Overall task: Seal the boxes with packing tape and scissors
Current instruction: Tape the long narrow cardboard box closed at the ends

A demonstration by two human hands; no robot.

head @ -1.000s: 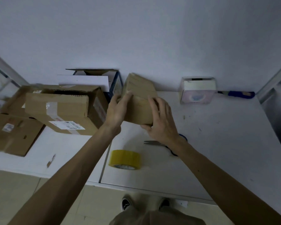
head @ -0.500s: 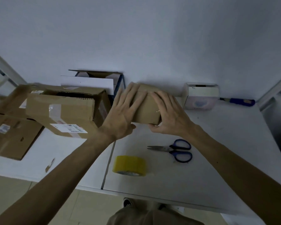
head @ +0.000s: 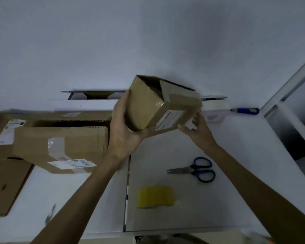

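Evidently mid-positioning, the left hand (head: 125, 132) and right hand (head: 198, 132) both grip the small box (head: 148, 110), tilted above the table (head: 236, 182) and unsealed, so next it probably needs setting down before fetching the tape roll (head: 156, 197).

**Dim room, white worktops against a bare wall**

Light low and bluish-grey, no lamp in view. Plain pale wall (head: 148, 41) fills the upper half, unmarked. Below it a white tabletop (head: 236, 199), butted against a second white one on the left (head: 69, 199); a dark seam (head: 127, 199) runs between them toward the near edge. Far right: a pale frame (head: 289, 80) slants up, a dark opening beneath. A thin strip of beige floor (head: 106, 241) shows under the near edge.
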